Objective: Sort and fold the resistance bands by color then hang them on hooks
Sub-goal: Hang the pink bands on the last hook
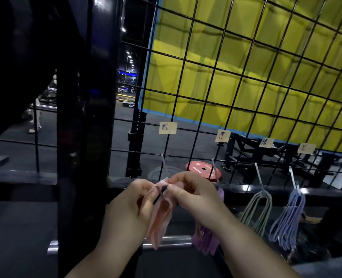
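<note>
From the head camera, both hands are working at the leftmost hook (pixel 162 163) on the black wire grid (pixel 206 77). The left hand (pixel 133 199) is curling its fingers round the pink bands (pixel 159 215) and gripping the folded bundle from its left side. The right hand (pixel 195 194) is pinching the top fold of the same bundle between thumb and forefinger. That fold is sitting right at the hook's tip (whether it is already over the tip I cannot tell, since the fingers are covering it). The rest of the pink bundle is dangling between the two wrists.

Just to the right, the purple bands (pixel 206 240) are hanging from the second hook (pixel 216 171), partly hidden behind the right wrist. Further right, the grey-green bands (pixel 256 211) are hanging from the third hook (pixel 258 173). The pale blue bands (pixel 288 219) are hanging from the fourth hook (pixel 293 175).

Paper labels (pixel 167 128) are sticking to the grid, one above each hook, their handwriting too blurred to read. Behind the grid a yellow panel (pixel 246 57) is filling the upper right, and a red weight plate (pixel 203 169) is lying on the dark floor.
</note>
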### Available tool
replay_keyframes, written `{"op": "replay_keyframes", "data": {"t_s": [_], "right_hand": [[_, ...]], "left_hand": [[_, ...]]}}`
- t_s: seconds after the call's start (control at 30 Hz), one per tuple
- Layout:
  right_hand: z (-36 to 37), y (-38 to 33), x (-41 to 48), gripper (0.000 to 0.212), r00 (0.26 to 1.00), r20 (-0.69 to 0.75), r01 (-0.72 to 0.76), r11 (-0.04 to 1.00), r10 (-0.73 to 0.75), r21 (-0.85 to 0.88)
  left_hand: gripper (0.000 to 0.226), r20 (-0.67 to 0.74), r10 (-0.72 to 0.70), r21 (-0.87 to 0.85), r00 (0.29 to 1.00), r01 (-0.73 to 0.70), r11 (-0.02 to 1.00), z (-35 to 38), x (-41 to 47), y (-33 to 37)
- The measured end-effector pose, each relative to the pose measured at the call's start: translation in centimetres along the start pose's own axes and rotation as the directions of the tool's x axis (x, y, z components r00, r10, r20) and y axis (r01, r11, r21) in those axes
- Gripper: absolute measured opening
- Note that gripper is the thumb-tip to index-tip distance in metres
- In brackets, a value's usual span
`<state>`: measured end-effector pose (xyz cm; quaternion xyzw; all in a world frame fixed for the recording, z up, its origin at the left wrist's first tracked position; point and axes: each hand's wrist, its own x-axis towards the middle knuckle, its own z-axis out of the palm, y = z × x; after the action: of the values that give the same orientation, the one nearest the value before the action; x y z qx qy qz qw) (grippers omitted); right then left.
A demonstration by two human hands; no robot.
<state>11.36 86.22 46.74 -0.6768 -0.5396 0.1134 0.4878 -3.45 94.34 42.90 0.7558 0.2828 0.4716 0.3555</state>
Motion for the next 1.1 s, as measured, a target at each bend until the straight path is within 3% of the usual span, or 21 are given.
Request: {"op": "replay_keyframes", "data": {"t_s": [0.33,0.43,0.57,0.73,0.87,1.03,1.1], "right_hand": [[-0.2,0.2,-1.2,0.02,0.998,-0.028,-0.056,0.994,0.053,-0.095],[0.0,0.9,-1.2,0.034,0.998,-0.041,-0.044,0.991,0.039,-0.127],[-0.1,1.1,-1.6,0.021,0.996,-0.072,-0.058,0.987,0.048,-0.149],[-0.1,0.7,-2.1,0.036,0.997,-0.037,-0.068,0.996,0.066,-0.06],[-0.3,0.1,-2.3,0.012,0.993,-0.019,-0.115,0.993,0.115,0.019],[0.3,0.7,-2.0,0.009,0.98,-0.122,-0.15,0.985,0.16,0.088],[0.5,0.8,-2.1,0.005,0.978,-0.137,-0.148,0.987,0.156,0.068]], "left_hand": [[0.012,0.036,-0.11,-0.041,0.993,0.111,0.993,0.7,-0.2,0.2],[0.014,0.03,-0.09,0.03,0.995,0.089,0.996,0.7,-0.3,0.2],[0.008,0.04,0.017,0.206,0.999,-0.024,0.978,0.8,-0.5,0.2],[0.033,0.033,0.045,0.117,0.998,-0.048,0.992,0.4,-0.2,1.4],[0.028,0.068,0.011,0.128,0.998,-0.019,0.992,0.5,0.1,1.7],[0.034,0.064,0.013,0.105,0.998,-0.019,0.994,0.6,0.6,1.6],[0.034,0.079,0.015,0.021,0.997,-0.016,1.0,0.9,0.5,1.5]]}}
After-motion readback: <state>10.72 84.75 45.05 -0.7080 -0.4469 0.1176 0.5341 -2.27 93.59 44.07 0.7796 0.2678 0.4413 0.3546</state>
